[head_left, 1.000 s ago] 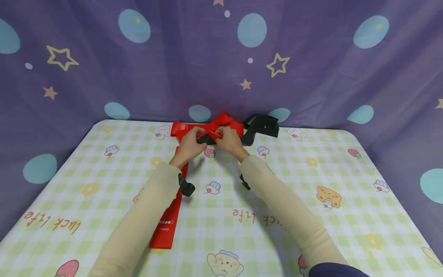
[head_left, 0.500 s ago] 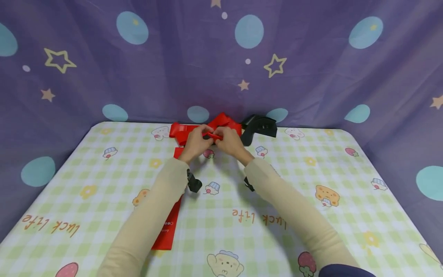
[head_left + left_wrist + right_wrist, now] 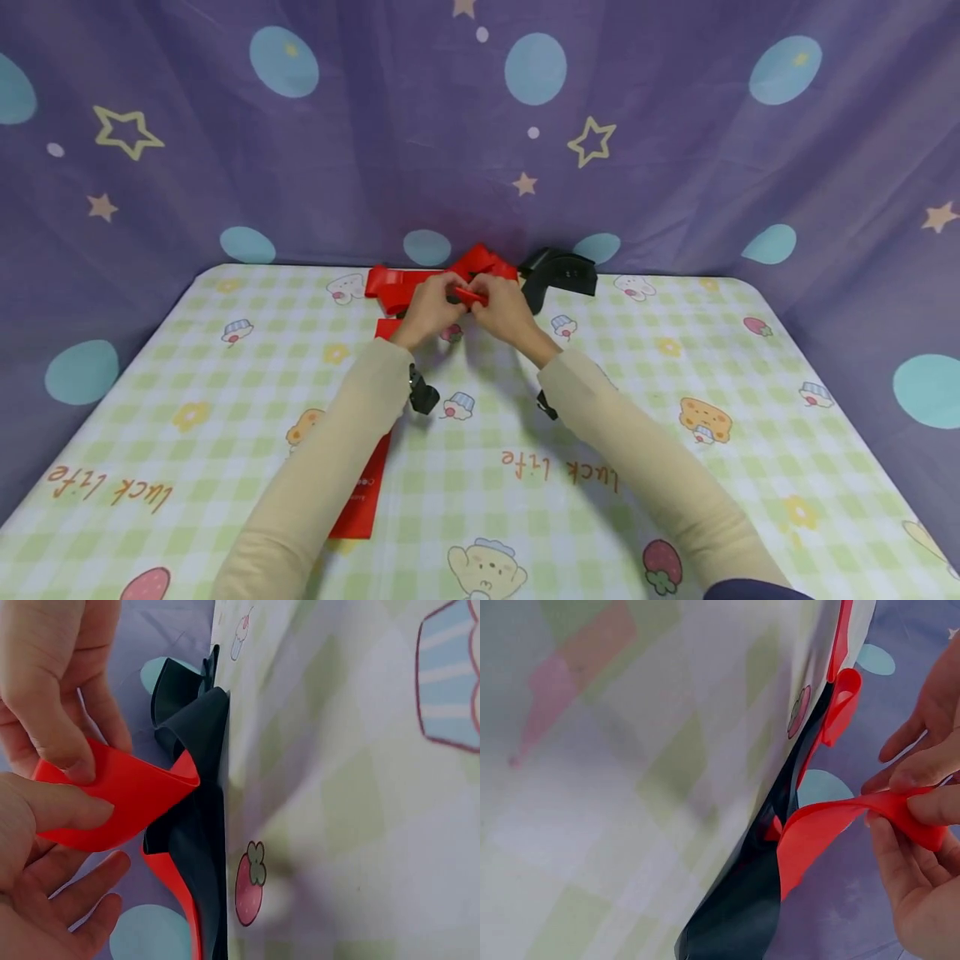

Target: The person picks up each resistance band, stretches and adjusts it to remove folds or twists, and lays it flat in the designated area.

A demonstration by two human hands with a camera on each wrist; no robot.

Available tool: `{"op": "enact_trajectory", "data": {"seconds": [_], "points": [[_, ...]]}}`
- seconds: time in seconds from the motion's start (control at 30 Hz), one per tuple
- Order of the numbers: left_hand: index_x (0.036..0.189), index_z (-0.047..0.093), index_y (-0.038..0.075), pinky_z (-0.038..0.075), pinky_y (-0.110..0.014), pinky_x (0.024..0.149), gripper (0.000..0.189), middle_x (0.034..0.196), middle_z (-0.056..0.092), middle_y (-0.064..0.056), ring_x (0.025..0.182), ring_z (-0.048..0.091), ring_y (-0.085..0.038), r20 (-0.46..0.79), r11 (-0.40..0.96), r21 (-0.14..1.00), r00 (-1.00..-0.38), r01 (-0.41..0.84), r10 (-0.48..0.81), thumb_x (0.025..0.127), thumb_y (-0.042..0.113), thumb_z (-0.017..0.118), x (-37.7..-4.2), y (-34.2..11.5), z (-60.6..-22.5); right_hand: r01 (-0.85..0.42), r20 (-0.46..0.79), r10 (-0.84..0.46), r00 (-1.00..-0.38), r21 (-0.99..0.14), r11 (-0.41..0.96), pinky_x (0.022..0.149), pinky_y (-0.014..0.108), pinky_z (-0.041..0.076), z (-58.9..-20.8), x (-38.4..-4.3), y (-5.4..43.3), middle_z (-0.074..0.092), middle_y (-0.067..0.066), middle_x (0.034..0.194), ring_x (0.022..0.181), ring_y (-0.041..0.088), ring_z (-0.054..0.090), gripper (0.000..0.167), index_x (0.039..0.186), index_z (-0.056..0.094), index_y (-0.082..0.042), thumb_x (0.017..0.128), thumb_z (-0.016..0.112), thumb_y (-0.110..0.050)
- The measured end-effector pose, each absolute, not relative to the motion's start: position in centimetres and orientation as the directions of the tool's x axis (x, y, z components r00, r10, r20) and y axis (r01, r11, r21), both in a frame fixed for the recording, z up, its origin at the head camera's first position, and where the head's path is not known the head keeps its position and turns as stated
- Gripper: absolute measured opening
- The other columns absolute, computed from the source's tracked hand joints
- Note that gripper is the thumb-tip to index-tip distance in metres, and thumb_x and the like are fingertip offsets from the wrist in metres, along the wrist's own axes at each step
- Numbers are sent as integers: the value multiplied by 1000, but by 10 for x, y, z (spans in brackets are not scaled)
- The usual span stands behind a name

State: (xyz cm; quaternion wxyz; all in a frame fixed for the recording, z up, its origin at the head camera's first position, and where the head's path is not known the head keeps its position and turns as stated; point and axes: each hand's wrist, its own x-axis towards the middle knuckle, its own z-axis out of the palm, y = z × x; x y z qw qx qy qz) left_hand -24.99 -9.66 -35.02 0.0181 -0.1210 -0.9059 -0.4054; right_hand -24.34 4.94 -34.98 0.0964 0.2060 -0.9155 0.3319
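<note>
At the back of the table, my left hand and right hand are close together and pinch one end of a flat red elastic band. In the left wrist view, both thumbs press on its broad face. From the fingers the band curves over a flat black elastic band, which it crosses in a loose tangle. The black band's folded end shows to the right of the hands, and a red loop to the left. My hands hide the middle of the tangle in the head view.
A straight red strip with white print runs toward the front left, partly under the left sleeve. The checked tablecloth meets a purple patterned curtain right behind the bands.
My left hand has moved right, from beside the black band to the red band end, and now pinches it next to my right hand. The right hand keeps its pinch.
</note>
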Motion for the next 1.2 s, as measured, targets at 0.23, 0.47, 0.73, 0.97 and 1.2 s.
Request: {"op": "enact_trajectory", "data": {"seconds": [0.23, 0.47, 0.73, 0.97, 1.2], "points": [[98, 69, 2, 52, -38, 81, 19, 94, 71, -16, 86, 64, -27, 192, 637, 717, -958, 284, 211, 79, 2, 65, -251, -95, -353, -445, 325, -308, -894, -566, 694, 69, 33, 50, -337, -237, 52, 72, 9, 92, 74, 24, 59, 17, 97, 68, -4, 82, 60, 0], [92, 69, 0, 48, -30, 68, 15, 81, 67, -13, 72, 57, -25, 234, 638, 703, -949, 314, 210, 79, 6, 64, -254, -89, -351, -483, 384, -304, -872, -568, 667, 74, 35, 52, -320, -233, 56, 71, 10, 91, 77, 25, 60, 15, 94, 68, -3, 82, 60, 0], [91, 67, -4, 42, -23, 59, 15, 76, 64, -15, 65, 50, -21, 238, 559, 769, -951, 309, 198, 82, 8, 66, -256, -84, -346, -506, 425, -294, -856, -568, 649, 70, 35, 49, -296, -232, 64, 71, 10, 88, 73, 24, 57, 14, 91, 68, -3, 80, 60, -1], [98, 67, -5, 48, -24, 67, 19, 89, 69, -18, 72, 55, -24, 260, 497, 802, -942, 332, 210, 84, 8, 66, -256, -82, -345, -503, 437, -281, -854, -557, 660, 67, 34, 49, -284, -234, 68, 71, 10, 85, 69, 23, 56, 16, 90, 70, -4, 79, 59, 0], [101, 68, -5, 53, -38, 82, 19, 98, 70, -20, 85, 61, -28, 310, 436, 811, -919, 390, 245, 85, 4, 63, -257, -79, -345, -519, 456, -275, -846, -593, 616, 71, 37, 55, -273, -230, 75, 71, 14, 90, 72, 26, 65, 15, 93, 69, 0, 83, 58, 1]]}}
